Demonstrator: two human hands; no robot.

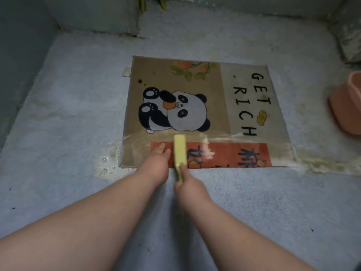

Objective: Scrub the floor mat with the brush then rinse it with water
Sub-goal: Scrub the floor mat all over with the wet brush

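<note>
We have the rectangular printed floor mat [218, 112], with its panda picture and "GET RICH" lettering, lying flat on the rough blue-grey concrete floor [78, 118] in the middle of the scene. Our left hand [157, 163] lies flat on the mat's near strip, fingers straight and pressing down. It is just left of the pale yellow plastic brush [179, 151]. Our right hand [187, 185] is wrapped round the brush's near end, and the brush body points away from us over the red band. The two hands sit close together, side by side.

A glossy wet band [244, 137] crosses the mat from left to right just past the brush tip, and a bubbly puddle [106, 169] sits off the near left corner. On a floor this wet, we judge that the mat could slide or ruck up under a hard stroke if the left hand eases its pressure. The flat palm could also skid. With the brush so near our left fingers, a sideways stroke could knock them. The far half looks dry, with small dark spots, so we could easily under-scrub it.

The mat's near edge lies under our hands. Bare floor surrounds the mat: wide to the left before the wall, and a broad strip beyond the far edge. On the right a pink plastic basin [347, 106] stands apart from the mat, partly out of view, and limits long strokes that way.
</note>
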